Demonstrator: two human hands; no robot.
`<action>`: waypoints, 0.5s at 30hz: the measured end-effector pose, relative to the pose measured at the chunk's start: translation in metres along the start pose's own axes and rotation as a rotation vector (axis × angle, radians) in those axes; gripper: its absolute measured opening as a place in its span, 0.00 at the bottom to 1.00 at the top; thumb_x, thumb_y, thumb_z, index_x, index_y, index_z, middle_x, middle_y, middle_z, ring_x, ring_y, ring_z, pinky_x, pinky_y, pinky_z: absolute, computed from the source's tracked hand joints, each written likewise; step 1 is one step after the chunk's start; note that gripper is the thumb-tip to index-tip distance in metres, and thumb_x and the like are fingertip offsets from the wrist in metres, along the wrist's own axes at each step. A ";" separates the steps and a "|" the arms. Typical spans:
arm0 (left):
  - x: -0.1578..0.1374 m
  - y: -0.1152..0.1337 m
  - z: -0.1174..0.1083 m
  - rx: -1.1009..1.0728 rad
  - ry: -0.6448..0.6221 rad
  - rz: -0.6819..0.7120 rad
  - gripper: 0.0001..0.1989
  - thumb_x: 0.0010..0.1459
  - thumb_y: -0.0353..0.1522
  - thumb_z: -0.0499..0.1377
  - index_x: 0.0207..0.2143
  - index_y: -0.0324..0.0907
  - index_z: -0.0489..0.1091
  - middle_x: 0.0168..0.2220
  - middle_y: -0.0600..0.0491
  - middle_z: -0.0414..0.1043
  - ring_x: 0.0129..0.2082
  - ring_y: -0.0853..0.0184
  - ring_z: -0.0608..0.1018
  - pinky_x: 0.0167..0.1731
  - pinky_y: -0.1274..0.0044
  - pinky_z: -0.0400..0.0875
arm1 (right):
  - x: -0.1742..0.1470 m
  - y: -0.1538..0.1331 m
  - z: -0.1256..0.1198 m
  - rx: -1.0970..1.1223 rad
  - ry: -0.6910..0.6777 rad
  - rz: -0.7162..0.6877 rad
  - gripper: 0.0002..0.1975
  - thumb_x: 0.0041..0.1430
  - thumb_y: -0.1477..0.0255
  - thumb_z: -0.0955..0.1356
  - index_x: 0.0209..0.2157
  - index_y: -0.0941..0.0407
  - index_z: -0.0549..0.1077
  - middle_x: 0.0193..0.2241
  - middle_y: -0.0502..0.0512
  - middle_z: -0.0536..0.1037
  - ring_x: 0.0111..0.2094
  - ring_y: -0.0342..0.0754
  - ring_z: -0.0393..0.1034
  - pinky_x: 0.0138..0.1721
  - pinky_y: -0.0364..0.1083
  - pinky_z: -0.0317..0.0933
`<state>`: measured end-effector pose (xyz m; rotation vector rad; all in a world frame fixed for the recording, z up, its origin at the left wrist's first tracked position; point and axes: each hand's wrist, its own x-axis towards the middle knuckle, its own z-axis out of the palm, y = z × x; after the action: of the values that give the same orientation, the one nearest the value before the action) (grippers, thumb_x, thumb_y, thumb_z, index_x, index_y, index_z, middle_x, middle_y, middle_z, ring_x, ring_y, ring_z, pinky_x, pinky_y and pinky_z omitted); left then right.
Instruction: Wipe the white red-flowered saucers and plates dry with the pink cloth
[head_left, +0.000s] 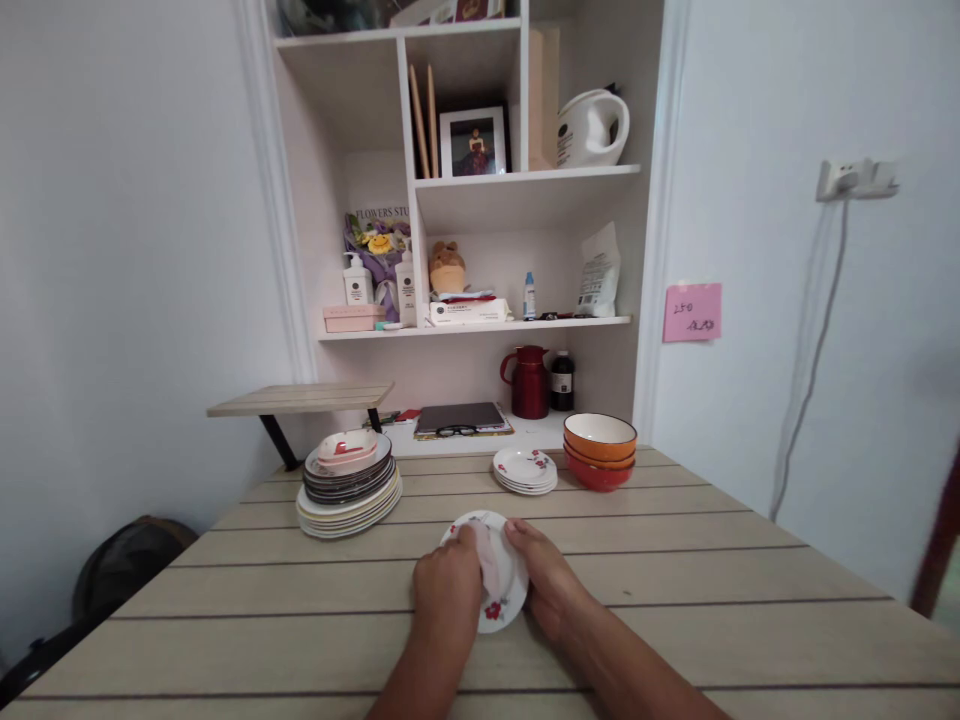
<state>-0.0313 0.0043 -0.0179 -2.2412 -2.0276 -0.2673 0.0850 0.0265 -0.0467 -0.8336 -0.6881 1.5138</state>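
A small white plate [512, 580] with red flowers is tilted up above the near middle of the table. My right hand [551, 580] grips its right rim, thumb on the face and fingers behind. My left hand [448, 582] is closed on a pale pink cloth [487, 562] and presses it against the plate's face. The left part of the plate is hidden behind my left hand. Just beyond, a short stack of matching flowered plates [525, 472] sits on the table.
At the left stands a tall stack of plates [349, 500] with small square dishes [347, 452] on top. Nested orange and red bowls [600, 450] stand at the back right. Behind are a raised wooden shelf [300, 398], a red jug [530, 385] and a dark bottle [562, 382].
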 end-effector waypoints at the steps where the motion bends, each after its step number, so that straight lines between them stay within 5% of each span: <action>1: 0.000 -0.002 0.000 -0.013 -0.006 -0.025 0.14 0.63 0.25 0.45 0.45 0.39 0.68 0.38 0.44 0.79 0.39 0.61 0.81 0.36 0.75 0.69 | -0.001 0.000 0.000 -0.004 0.002 -0.002 0.10 0.47 0.67 0.72 0.30 0.56 0.71 0.24 0.51 0.79 0.24 0.47 0.72 0.27 0.45 0.63; 4: 0.000 -0.007 0.000 -0.042 0.003 -0.019 0.13 0.61 0.26 0.48 0.44 0.39 0.68 0.36 0.44 0.79 0.39 0.59 0.81 0.36 0.73 0.70 | -0.001 0.000 0.000 0.003 0.004 -0.025 0.11 0.47 0.67 0.73 0.31 0.56 0.71 0.25 0.52 0.80 0.25 0.48 0.73 0.28 0.46 0.64; 11: -0.012 -0.001 0.004 -0.049 -0.027 0.371 0.12 0.56 0.31 0.55 0.43 0.42 0.69 0.39 0.47 0.78 0.39 0.58 0.80 0.40 0.71 0.70 | 0.002 0.001 -0.002 0.059 -0.002 -0.018 0.10 0.46 0.69 0.73 0.28 0.55 0.70 0.20 0.47 0.76 0.23 0.45 0.69 0.29 0.44 0.63; 15: -0.011 0.006 0.004 -0.042 -0.017 0.349 0.12 0.62 0.29 0.49 0.44 0.44 0.70 0.39 0.48 0.78 0.40 0.59 0.79 0.42 0.70 0.69 | 0.002 0.000 -0.002 0.068 -0.022 0.000 0.10 0.47 0.67 0.73 0.29 0.55 0.69 0.21 0.47 0.75 0.24 0.45 0.69 0.30 0.44 0.63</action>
<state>-0.0263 -0.0066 -0.0237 -2.5744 -1.6090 -0.2591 0.0868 0.0282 -0.0478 -0.7670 -0.6491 1.5395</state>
